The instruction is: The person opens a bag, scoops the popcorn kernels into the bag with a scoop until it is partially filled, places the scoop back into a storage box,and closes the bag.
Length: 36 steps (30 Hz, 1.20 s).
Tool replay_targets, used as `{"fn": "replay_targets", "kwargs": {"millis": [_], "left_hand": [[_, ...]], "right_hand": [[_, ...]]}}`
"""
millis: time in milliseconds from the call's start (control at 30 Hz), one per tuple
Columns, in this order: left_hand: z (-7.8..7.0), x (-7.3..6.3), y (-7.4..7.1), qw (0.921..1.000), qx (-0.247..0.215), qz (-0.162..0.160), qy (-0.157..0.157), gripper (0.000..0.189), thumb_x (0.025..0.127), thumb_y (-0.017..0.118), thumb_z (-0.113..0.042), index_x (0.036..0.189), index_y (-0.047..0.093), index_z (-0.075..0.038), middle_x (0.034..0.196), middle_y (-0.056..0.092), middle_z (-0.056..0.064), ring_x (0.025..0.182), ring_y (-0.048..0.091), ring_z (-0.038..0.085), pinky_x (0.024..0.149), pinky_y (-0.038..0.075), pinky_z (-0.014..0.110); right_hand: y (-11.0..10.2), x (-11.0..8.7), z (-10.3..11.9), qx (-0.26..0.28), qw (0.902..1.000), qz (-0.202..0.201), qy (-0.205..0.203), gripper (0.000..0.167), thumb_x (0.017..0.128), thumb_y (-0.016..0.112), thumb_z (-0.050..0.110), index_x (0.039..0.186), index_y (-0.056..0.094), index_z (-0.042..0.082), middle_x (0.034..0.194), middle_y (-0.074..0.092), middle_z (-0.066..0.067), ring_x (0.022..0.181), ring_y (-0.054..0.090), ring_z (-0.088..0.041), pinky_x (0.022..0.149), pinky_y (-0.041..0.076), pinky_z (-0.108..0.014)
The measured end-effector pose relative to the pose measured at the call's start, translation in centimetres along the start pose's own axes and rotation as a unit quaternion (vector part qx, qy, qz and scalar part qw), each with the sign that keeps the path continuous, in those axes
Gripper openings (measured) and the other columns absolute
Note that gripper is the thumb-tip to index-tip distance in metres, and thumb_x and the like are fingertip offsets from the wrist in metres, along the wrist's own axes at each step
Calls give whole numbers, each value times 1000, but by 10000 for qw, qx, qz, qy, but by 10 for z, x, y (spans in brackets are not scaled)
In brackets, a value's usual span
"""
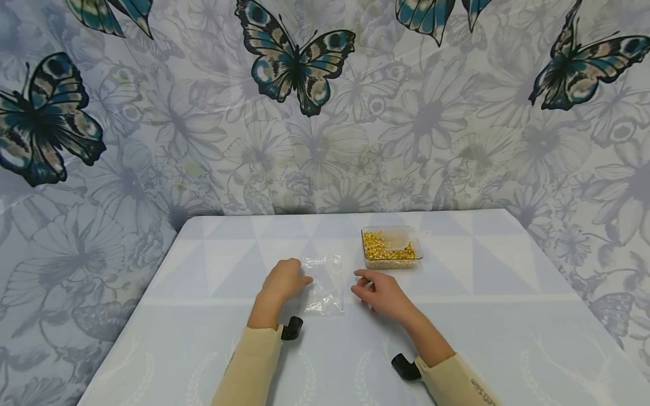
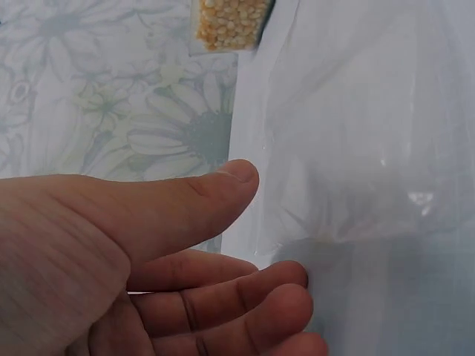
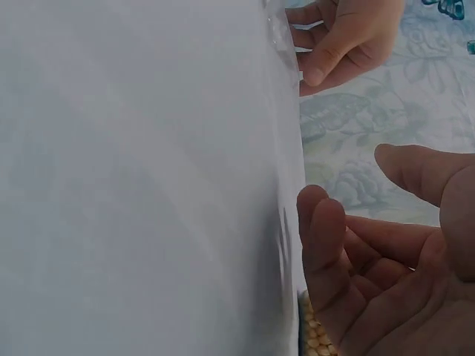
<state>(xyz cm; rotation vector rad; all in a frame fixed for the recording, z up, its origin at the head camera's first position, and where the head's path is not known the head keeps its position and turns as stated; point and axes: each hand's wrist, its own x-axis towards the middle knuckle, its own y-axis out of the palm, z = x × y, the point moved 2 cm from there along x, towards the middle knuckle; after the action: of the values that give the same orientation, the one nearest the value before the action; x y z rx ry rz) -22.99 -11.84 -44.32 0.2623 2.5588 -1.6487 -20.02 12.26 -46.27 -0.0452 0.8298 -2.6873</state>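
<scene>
A clear plastic bag [image 1: 325,287] lies flat on the table between the two hands. My left hand [image 1: 284,280] is at the bag's left edge. In the left wrist view its thumb [image 2: 215,200] is held apart from the loosely bent fingers, and nothing is pinched between them. To the right of the bag is my right hand [image 1: 383,293], with relaxed, slightly bent fingers [image 3: 324,245] and nothing in its grasp. Just beyond the right hand stands a clear rectangular container [image 1: 418,248] of yellow corn kernels [image 1: 391,254]. The kernels also show in the left wrist view.
The white and pale-blue patterned table [image 1: 482,327] has its far edge against a butterfly-and-flower print backdrop [image 1: 325,158]. Black devices are at both wrists, one by the left cuff [image 1: 264,344] and one by the right cuff [image 1: 452,372].
</scene>
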Motion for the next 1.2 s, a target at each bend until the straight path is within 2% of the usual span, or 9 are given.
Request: {"fn": "replay_targets", "kwargs": {"millis": [167,467,600,733,833,1033,1200], "left_hand": [[0,1,1,9999,-103,10,60,28,87,76,-29,84,65,-3,72,61,6,63,52,20,62,44,32],[-4,0,5,9991,-405,18,123,22,86,76,-21,84,64,-3,68,60,6,56,54,18,57,43,29],[-6,0,9,9990,-412,-17,197,18,85,75,-15,92,66,0,80,67,10,61,58,19,60,47,30],[-9,1,13,9986,-422,-104,316,31,85,75,-10,111,67,4,101,72,17,74,63,20,70,52,33],[-11,1,14,9982,-439,-145,371,37,85,74,-8,118,66,6,106,72,19,80,63,22,74,52,34],[-12,1,15,9979,-444,-143,457,40,84,71,-4,122,64,6,89,72,12,71,61,17,68,51,31],[-13,1,16,9962,-737,8,475,42,85,66,-2,127,62,4,78,68,5,57,57,12,59,47,26]], "right_hand": [[4,1,-1,-29,9999,58,100,45,94,68,22,134,61,3,102,69,-6,66,62,-15,51,52,-29],[8,2,-2,-80,9995,305,84,49,95,66,25,137,57,2,105,69,-5,66,61,-15,53,52,-29],[8,3,-2,-74,9991,400,89,50,95,66,25,139,56,2,107,69,-5,65,61,-15,54,52,-29],[8,3,-2,-78,9990,431,92,50,95,66,25,138,57,2,107,69,-5,64,60,-15,54,52,-29],[7,3,-2,-71,9990,429,109,50,95,66,25,138,57,2,107,69,-6,64,60,-15,54,52,-28],[8,3,-2,8,9988,470,130,49,95,66,24,138,57,1,108,69,-7,67,61,-15,54,52,-29],[9,3,-3,66,9985,533,108,48,95,65,22,137,57,0,107,70,-7,69,62,-14,57,53,-28]]}}
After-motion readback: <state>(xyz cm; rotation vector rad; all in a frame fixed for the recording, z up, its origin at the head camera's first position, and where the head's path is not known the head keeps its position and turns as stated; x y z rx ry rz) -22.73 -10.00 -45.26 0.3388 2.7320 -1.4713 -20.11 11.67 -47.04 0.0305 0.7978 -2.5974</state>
